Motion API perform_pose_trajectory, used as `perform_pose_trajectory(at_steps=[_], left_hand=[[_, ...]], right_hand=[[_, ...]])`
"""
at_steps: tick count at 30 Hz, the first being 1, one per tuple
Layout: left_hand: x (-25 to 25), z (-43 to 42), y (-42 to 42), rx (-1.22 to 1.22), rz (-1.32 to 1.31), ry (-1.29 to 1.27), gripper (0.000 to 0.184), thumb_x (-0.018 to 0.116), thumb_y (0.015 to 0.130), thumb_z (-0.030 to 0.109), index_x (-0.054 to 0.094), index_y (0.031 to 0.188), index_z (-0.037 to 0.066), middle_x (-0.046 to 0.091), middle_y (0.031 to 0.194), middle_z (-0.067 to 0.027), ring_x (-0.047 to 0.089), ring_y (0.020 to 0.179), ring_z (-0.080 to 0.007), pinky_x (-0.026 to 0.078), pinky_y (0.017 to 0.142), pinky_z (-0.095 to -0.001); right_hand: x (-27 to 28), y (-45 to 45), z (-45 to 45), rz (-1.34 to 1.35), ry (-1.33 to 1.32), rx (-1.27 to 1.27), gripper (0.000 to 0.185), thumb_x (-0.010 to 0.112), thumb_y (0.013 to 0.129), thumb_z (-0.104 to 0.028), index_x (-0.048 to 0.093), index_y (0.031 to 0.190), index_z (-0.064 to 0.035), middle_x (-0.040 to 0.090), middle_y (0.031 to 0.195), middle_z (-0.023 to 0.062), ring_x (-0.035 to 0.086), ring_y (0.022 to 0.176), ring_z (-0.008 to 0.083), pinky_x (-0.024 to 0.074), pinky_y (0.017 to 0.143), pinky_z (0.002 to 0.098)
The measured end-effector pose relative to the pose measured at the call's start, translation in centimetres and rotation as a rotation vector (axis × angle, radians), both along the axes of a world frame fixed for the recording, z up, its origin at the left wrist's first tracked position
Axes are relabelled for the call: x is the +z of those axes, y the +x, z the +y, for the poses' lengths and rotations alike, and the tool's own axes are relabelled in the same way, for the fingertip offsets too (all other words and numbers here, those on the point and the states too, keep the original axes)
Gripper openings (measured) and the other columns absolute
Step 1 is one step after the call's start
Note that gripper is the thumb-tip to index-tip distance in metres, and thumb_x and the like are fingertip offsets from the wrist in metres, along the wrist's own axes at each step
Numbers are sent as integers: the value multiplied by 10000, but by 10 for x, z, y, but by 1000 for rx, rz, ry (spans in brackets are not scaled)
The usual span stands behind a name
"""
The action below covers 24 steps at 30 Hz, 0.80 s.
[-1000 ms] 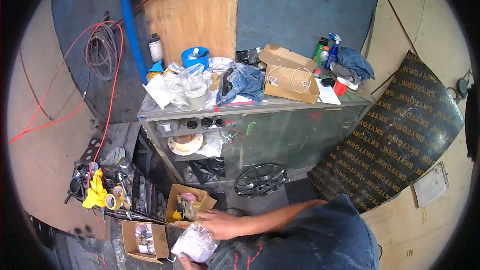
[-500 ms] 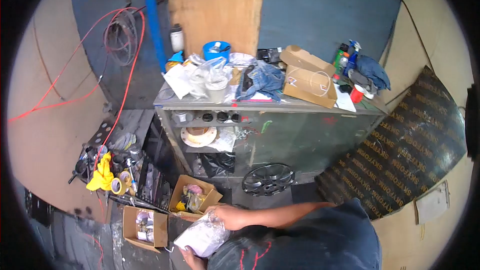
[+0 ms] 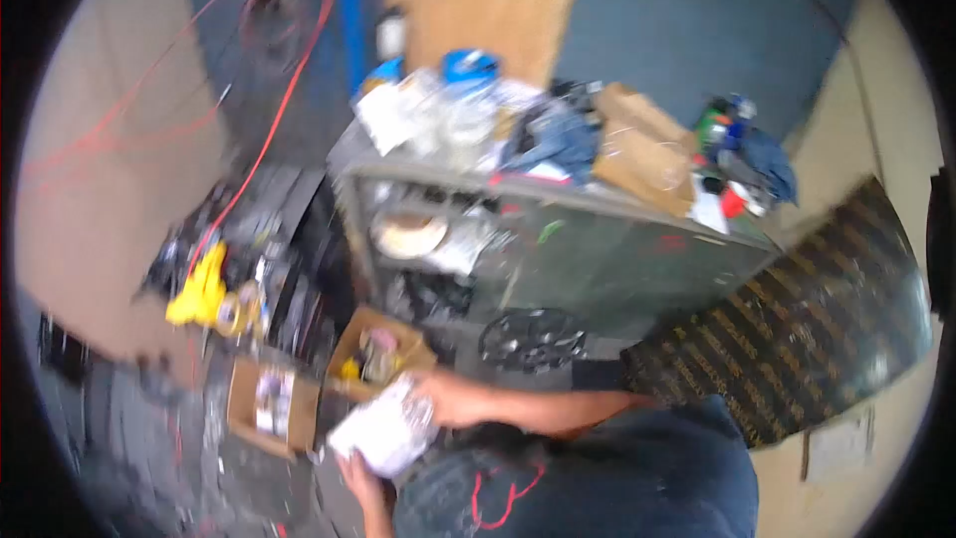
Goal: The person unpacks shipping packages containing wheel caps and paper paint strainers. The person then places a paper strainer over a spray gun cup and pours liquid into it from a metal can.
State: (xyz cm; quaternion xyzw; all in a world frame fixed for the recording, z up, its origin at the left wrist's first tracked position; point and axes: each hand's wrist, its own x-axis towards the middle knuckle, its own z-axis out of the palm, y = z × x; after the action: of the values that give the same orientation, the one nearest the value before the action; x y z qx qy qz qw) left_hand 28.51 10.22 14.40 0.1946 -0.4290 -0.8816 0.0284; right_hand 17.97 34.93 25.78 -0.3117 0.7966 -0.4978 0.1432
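Between my two hands is a white packet in clear, crinkled plastic (image 3: 383,430), held above the floor in front of my dark shirt. My right hand (image 3: 443,399) reaches in from the right, its fingers closed on the packet's upper right edge. At the lower left edge, my left hand (image 3: 358,475) grips the same packet, with some fingers hidden beneath it. Just beyond stands an open cardboard box (image 3: 349,344) with mixed small items, some yellow. Left of the packet is a second open cardboard box (image 3: 299,418) with light-coloured packets inside. Motion blurs the view.
A grey cabinet (image 3: 637,259) stands ahead, its top crowded with bags, denim cloth and an open carton (image 3: 642,154). A black wheel cover (image 3: 535,339) rests before it. Left is a cluttered bench with a yellow cloth (image 3: 202,289). A dark printed board (image 3: 787,319) leans right.
The view has shifted and tilted, so the surroundings sit differently and look blurred. The packet and both hands appear slightly further up and left, with the grip kept.
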Motion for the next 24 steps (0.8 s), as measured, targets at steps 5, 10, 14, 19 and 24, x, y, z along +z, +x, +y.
perform_pose_trajectory(at_steps=[5, 10, 14, 19, 24], left_hand=[[40, 8, -14, 21, -33, -71, 505, 508, 1031, 85, 342, 1503, 16, 526, 1389, -133, 523, 1266, -224, 424, 1082, -368], [61, 17, -19, -34, 54, -103, 367, 537, 1047, 138, 428, 1376, 17, 569, 1307, -109, 554, 1211, -199, 433, 1063, -341], [52, 14, -22, -38, 62, -142, 336, 534, 1051, 156, 446, 1347, 25, 584, 1279, -103, 553, 1209, -187, 433, 1067, -348], [53, 6, -22, 7, -5, 109, 372, 487, 1073, 224, 445, 1386, 29, 578, 1322, -117, 571, 1232, -229, 457, 1069, -387], [50, 5, -20, 53, -108, 311, 458, 440, 1090, 295, 403, 1465, 35, 562, 1385, -129, 569, 1274, -274, 478, 1075, -436]], right_hand=[[-4, -13, 10, -210, -69, -21, 247, 674, 860, -96, 728, 1091, -26, 746, 1088, 164, 706, 1002, 279, 532, 929, 387], [-17, -8, 20, -349, -85, 101, 355, 709, 873, -127, 682, 1197, 15, 732, 1176, 120, 677, 1072, 202, 495, 988, 360], [-21, -6, 10, -445, 36, 8, 386, 760, 830, -120, 686, 1187, 7, 732, 1146, 103, 672, 1048, 193, 504, 971, 364], [9, -5, -5, -277, 106, -191, 376, 752, 784, -14, 707, 1157, -16, 736, 1041, 83, 676, 963, 171, 513, 909, 320], [18, -14, -3, -214, 185, -64, 341, 771, 744, -80, 744, 1076, -10, 738, 1079, 156, 710, 992, 266, 525, 902, 363]])
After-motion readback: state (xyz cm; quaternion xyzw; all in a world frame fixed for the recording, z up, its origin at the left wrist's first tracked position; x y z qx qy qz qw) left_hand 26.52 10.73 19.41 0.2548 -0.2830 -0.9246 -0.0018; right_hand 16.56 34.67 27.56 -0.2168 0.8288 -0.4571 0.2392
